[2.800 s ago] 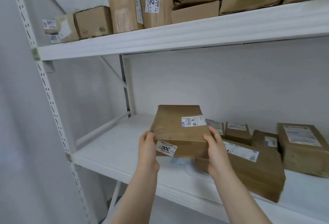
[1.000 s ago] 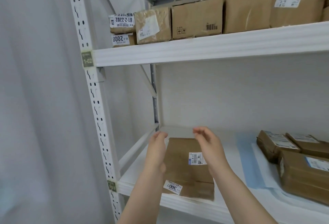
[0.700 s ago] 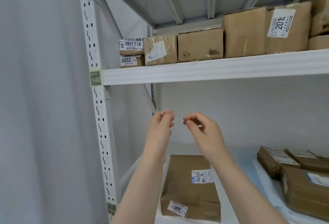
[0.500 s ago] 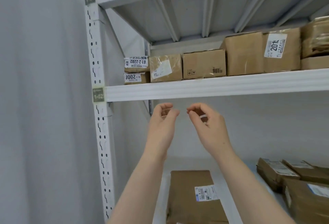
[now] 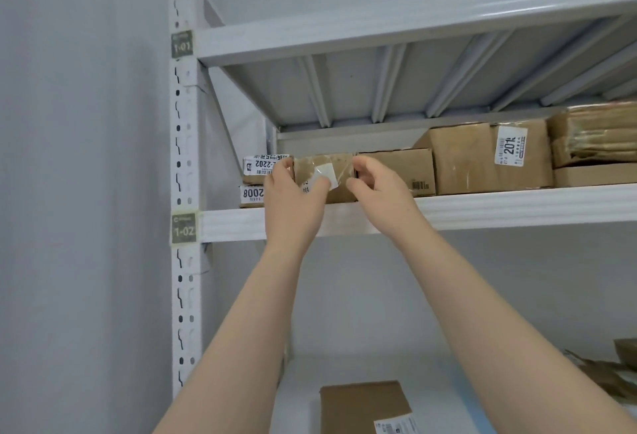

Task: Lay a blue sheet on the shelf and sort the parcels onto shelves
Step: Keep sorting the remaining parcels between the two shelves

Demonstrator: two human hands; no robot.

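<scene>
A small taped brown parcel (image 5: 327,168) with a white label stands near the left end of the shelf marked 1-02 (image 5: 482,204). My left hand (image 5: 293,195) grips its left side, thumb across the front. My right hand (image 5: 375,188) grips its right side with curled fingers. The brown parcel labelled 300 (image 5: 362,406) lies flat on the lower shelf below my arms. No blue sheet shows clearly in this view.
Two small labelled boxes (image 5: 255,178) are stacked left of the gripped parcel. More brown boxes (image 5: 482,157) fill the same shelf to the right. A perforated upright post (image 5: 182,157) stands at left. Other parcels (image 5: 613,375) sit at the lower right.
Both hands let go of the 300 parcel on the lower shelf, rose, and now grip the small taped parcel on the 1-02 shelf. The view tilted upward.
</scene>
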